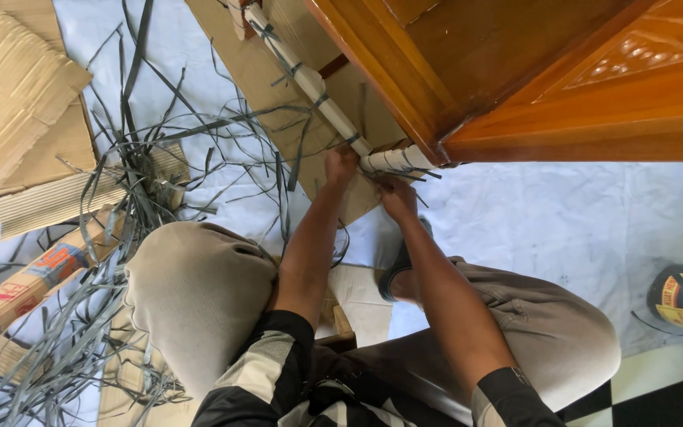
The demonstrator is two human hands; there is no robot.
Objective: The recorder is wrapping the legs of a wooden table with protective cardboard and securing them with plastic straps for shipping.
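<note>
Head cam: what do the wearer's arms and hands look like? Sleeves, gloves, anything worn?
Both hands are bare: no gloves, rings or watch visible on the left hand or the right hand. The forearms are uncovered too. The sleeves are pushed up near the elbows: black fabric with cream or beige panels, ending in dark cuffs. No cables or markings show on the arms.

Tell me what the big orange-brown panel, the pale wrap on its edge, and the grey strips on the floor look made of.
Panel: likely varnished wood, glossy with carved relief. Edge wrap near both hands: probably cardboard or foam, matte cream. Strips: seemingly plastic strapping, thin, flat, springy curls.
</note>
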